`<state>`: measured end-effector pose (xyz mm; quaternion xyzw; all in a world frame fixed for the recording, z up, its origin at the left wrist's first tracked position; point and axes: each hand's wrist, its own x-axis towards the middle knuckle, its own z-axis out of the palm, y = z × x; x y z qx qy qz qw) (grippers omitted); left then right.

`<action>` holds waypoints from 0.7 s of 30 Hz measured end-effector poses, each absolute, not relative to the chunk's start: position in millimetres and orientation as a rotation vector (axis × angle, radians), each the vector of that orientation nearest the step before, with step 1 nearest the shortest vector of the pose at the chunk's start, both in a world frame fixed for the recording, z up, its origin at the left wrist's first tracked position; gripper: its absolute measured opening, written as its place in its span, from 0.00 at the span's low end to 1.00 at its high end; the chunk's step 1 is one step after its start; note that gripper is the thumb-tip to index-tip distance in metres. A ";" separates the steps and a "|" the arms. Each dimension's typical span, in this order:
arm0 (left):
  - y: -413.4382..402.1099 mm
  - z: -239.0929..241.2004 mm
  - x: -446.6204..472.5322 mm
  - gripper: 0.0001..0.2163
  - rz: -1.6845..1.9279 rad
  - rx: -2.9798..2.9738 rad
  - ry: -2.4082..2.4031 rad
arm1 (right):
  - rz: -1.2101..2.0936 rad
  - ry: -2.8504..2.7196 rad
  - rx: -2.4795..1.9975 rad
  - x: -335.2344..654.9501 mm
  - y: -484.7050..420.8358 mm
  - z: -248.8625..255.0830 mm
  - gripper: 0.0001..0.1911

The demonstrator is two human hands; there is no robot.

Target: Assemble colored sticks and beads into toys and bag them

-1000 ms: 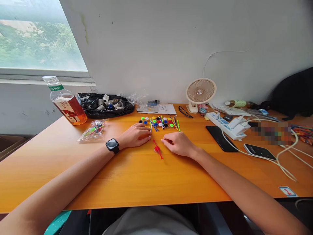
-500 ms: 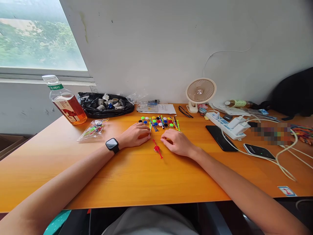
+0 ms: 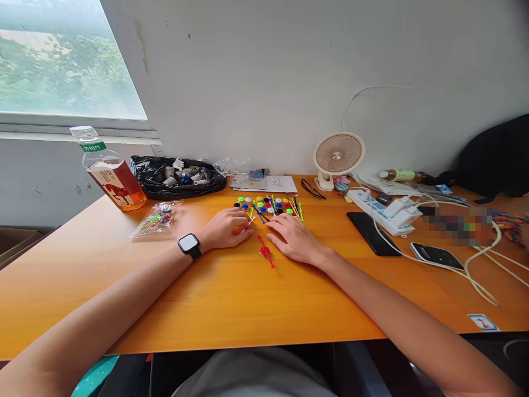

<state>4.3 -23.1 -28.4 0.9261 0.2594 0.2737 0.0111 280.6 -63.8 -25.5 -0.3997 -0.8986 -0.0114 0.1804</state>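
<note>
Head view: the left hand [image 3: 226, 229] rests on the worktop [image 3: 248, 309], its grip pinching a pale stick [image 3: 250, 220]. The right hand [image 3: 291, 238] lies flat, grip spread, fingertips at the near edge of the coloured discs and sticks [image 3: 270, 205]. A red stick [image 3: 266, 252] lies between both hands.

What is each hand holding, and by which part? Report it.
Left hand seems to pinch a thin white stick by its near end; right hand holds nothing visible.
</note>
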 end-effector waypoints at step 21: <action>-20.5 -28.0 4.7 0.11 0.798 2.859 0.844 | -0.098 -2.689 -1.133 272.1 -64.2 -20.3 0.25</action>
